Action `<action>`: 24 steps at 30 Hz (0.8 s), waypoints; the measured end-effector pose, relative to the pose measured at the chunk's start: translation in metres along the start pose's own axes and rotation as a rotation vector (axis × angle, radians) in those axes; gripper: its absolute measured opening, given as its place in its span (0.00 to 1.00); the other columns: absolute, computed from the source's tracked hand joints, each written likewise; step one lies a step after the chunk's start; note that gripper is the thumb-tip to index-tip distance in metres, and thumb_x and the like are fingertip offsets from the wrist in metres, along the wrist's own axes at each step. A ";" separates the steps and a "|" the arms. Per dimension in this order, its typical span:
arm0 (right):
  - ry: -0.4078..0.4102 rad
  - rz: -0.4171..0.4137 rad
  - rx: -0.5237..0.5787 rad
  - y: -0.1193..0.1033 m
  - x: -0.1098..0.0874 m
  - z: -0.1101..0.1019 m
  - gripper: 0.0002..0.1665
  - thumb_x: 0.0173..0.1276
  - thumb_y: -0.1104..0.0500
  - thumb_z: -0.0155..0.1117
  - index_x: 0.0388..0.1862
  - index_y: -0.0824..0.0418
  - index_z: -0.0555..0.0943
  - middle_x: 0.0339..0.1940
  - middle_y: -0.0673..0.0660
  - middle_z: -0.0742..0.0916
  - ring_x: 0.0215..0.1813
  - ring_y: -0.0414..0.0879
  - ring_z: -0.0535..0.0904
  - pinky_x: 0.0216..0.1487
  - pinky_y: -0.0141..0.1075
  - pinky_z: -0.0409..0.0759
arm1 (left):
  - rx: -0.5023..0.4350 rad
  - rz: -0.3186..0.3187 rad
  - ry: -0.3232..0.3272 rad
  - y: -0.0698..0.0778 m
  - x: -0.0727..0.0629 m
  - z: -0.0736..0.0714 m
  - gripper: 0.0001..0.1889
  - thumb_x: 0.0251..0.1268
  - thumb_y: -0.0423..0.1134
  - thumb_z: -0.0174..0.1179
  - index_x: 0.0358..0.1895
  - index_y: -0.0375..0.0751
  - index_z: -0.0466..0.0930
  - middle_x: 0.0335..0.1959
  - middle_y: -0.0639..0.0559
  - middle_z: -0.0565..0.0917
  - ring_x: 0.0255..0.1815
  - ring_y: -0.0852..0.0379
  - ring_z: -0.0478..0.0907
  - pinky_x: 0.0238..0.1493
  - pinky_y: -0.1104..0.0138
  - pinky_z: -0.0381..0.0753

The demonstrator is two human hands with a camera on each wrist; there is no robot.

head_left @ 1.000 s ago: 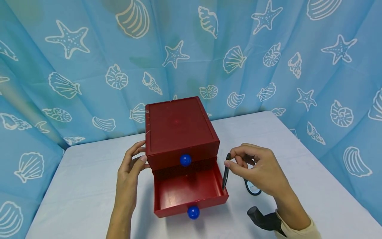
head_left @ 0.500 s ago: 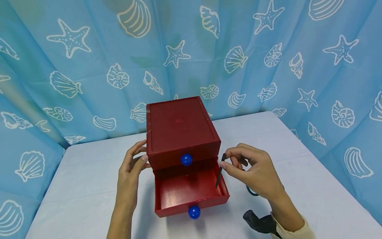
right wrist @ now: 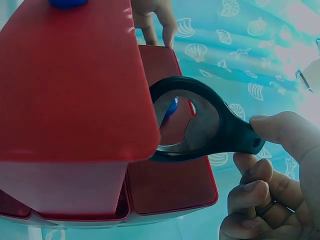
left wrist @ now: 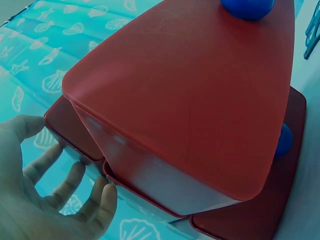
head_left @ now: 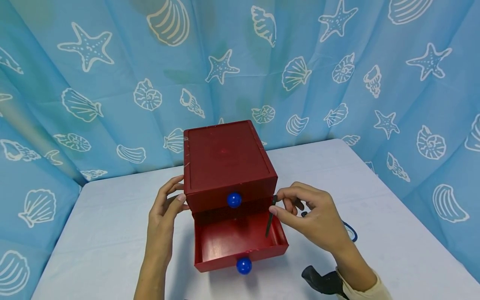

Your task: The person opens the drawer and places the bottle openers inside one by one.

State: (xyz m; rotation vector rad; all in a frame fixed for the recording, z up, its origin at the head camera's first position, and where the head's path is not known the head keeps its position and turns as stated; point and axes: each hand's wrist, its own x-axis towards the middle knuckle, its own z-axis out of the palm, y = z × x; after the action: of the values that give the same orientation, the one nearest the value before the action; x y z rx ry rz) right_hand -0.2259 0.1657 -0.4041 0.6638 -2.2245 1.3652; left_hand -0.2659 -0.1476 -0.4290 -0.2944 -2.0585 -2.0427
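A small red drawer chest (head_left: pixel 228 158) stands on the table, its lower drawer (head_left: pixel 240 237) pulled out and bare inside. My right hand (head_left: pixel 309 212) pinches a black bottle opener (right wrist: pixel 232 132) by its handle end between thumb and fingers. Seen edge-on in the head view, the opener hangs down over the right side of the drawer. Its ring and metal insert show in the right wrist view, partly hidden behind the drawer front (right wrist: pixel 75 90). My left hand (head_left: pixel 163 216) touches the chest's left side, its fingers spread along the edge in the left wrist view (left wrist: pixel 65 190).
A dark-rimmed loop (head_left: pixel 355 235) lies on the white table (head_left: pixel 322 162), partly hidden behind my right hand. Two blue round knobs (head_left: pixel 234 200) stick out from the drawer fronts. A blue shell-patterned curtain (head_left: pixel 240 62) hangs behind. A black mount (head_left: pixel 322 281) sits at my right wrist.
My right hand has moved left with the bottle opener, from the drawer's right wall to over its inside. More of the loop behind shows now. The left hand stays on the chest.
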 end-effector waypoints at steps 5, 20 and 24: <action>-0.008 0.002 0.012 -0.001 0.000 0.002 0.16 0.57 0.66 0.77 0.39 0.48 0.84 0.28 0.43 0.78 0.31 0.42 0.75 0.26 0.34 0.75 | 0.003 0.002 -0.003 0.000 0.000 0.000 0.22 0.74 0.41 0.55 0.69 0.58 0.72 0.61 0.52 0.74 0.54 0.44 0.77 0.54 0.61 0.79; -0.021 0.001 -0.005 0.002 0.000 0.008 0.15 0.59 0.63 0.77 0.40 0.47 0.84 0.28 0.42 0.78 0.32 0.41 0.75 0.28 0.33 0.76 | 0.013 -0.006 -0.002 0.000 0.000 0.000 0.24 0.74 0.41 0.56 0.71 0.56 0.71 0.62 0.54 0.74 0.55 0.45 0.77 0.56 0.60 0.78; -0.025 -0.008 -0.018 0.003 0.000 0.009 0.15 0.58 0.63 0.78 0.40 0.47 0.84 0.28 0.42 0.79 0.32 0.41 0.75 0.28 0.33 0.77 | 0.012 -0.003 -0.002 -0.001 0.000 -0.001 0.24 0.74 0.41 0.56 0.70 0.56 0.71 0.62 0.54 0.74 0.55 0.45 0.77 0.56 0.60 0.78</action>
State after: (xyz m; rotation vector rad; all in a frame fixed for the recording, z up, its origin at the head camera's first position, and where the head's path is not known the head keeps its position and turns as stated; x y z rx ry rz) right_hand -0.2294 0.1584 -0.4099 0.6863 -2.2490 1.3392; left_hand -0.2661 -0.1483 -0.4297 -0.2912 -2.0732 -2.0317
